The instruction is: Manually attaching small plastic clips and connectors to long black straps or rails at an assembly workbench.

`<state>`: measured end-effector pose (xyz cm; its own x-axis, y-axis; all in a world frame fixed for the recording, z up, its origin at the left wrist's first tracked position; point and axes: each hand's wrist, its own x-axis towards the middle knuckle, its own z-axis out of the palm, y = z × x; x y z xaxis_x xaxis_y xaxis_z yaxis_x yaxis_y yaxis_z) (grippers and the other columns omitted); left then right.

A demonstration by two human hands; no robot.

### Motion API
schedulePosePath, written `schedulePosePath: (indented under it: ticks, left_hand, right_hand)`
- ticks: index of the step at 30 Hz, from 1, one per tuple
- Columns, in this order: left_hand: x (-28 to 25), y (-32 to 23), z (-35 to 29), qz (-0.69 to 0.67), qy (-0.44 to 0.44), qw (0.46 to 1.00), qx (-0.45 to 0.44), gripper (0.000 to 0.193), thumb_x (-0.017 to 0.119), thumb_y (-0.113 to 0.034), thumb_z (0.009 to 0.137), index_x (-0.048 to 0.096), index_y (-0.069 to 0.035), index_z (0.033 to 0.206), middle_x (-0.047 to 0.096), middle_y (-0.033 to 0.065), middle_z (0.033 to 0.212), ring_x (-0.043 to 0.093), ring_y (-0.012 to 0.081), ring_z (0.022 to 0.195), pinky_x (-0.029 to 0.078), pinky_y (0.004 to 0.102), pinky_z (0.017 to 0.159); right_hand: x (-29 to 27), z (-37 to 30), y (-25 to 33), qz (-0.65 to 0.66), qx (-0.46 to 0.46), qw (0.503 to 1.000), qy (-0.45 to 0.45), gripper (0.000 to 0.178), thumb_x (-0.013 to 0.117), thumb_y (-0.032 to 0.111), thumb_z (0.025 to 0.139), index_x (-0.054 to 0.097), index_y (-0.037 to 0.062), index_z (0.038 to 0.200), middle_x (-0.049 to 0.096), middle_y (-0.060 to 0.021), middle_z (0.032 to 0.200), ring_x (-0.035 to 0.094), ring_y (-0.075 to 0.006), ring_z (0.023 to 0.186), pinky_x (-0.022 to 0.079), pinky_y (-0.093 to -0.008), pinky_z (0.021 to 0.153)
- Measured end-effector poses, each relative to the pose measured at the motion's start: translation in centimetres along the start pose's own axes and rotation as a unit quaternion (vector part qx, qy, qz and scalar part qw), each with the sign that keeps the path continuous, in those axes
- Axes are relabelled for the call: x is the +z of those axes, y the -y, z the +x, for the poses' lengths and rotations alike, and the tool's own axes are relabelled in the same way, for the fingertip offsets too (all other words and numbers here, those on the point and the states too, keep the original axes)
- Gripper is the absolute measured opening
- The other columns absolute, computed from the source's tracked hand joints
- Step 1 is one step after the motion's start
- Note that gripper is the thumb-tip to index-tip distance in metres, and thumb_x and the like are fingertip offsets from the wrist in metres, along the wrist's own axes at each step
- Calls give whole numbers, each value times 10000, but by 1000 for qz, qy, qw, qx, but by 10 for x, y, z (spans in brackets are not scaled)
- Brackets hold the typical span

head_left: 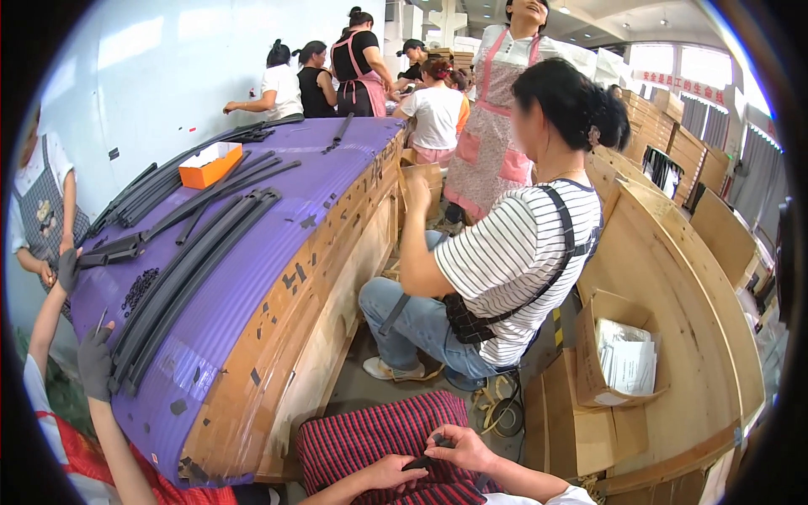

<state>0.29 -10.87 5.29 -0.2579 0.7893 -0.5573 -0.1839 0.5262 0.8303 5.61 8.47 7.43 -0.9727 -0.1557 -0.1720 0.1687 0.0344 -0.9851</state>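
Low in the head view, my left hand [394, 473] and my right hand [463, 448] meet over a red and black striped cloth [374, 429]. Both are closed on a small black piece [418, 462]; its exact kind is too small to make out. Fingers and thumb of the right hand pinch the upper end, while the left fingers press the lower end. The cloth lies bunched below my forearms.
To the left stands a purple-covered table [278, 194] with long black strips [198, 278], small black rings [140, 288] and an orange box [210, 166]. A co-worker's grey-gloved hand [94, 362] works there. Ahead sits a person in a striped shirt [505, 244]. A carton [593, 366] holds papers.
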Motion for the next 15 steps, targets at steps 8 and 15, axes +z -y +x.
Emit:
schedulePosePath:
  ticks: [8,15]
  left_hand:
    - [33,10,6,308,-281,905,89,391,470,-443,839,546,-59,833,574,153,616,583,336,579,464,423,525]
    - [41,41,25,385,-318,859,113,351,537,-395,809,513,-50,750,540,117,497,574,302,463,459,410,407]
  right_hand:
    - [-5,-3,-21,-45,12,999,-11,227,653,100,769,539,10,943,571,-25,844,544,-89,801,446,-232,738]
    - [-1,3,-55,-61,33,996,-60,224,685,159,723,573,10,848,583,-46,748,533,-105,705,433,-251,645]
